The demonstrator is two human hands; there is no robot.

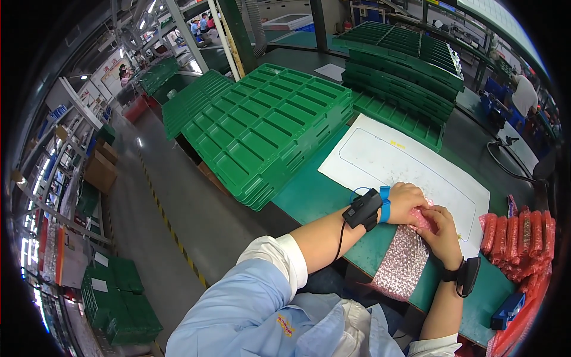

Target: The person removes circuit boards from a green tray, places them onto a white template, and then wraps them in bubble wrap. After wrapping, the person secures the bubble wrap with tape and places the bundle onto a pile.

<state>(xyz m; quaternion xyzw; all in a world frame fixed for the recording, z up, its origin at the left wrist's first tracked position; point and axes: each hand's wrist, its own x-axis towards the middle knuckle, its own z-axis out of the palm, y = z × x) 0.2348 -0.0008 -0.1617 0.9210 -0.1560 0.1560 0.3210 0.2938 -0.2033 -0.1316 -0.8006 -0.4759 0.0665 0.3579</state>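
Left hand [407, 202] curled shut on top end of pink bubble wrap [404, 262], pinning it to bench [315, 199]. Right hand [443, 235] closed on same wrap from right side, fingers pinching edge; both grip close together, so wrap stays taut between them. Wrap lies at near bench edge, lower end hanging over, upper end touching white sheet [410, 160]. Wrapped red rolls [517, 238] stacked just right, within reach. Green trays [267, 125] piled well behind.

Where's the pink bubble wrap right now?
In the head view, lower right: the pink bubble wrap lies over the green table's near edge, held by both hands, left of the red rolls.
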